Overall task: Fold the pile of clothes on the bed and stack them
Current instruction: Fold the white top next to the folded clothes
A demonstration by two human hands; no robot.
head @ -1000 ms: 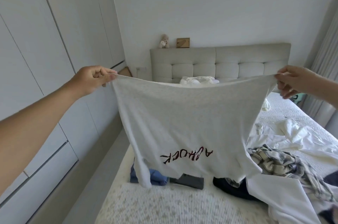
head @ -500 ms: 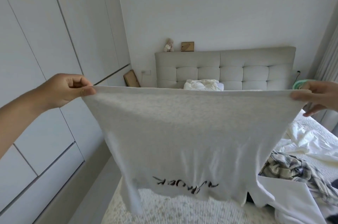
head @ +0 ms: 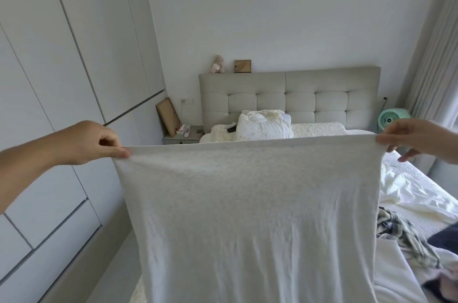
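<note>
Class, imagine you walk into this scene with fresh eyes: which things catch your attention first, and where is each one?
The pale grey shirt fills the centre foreground, held up and stretched flat between the left hand and the right hand, each pinching a top corner. Behind it, a tufted grey headboard stands against the far wall. Crumpled clothes, among them a plaid garment, lie on the bed at lower right.

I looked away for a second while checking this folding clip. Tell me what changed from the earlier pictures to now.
The light grey T-shirt now hangs higher and closer to the camera: its lower edge and dark lettering, seen earlier, have dropped out of view, and it hides the bed's near end. Unchanged: the left hand and right hand still pinch its top corners, stretched taut; the plaid garment lies on the bed.
</note>
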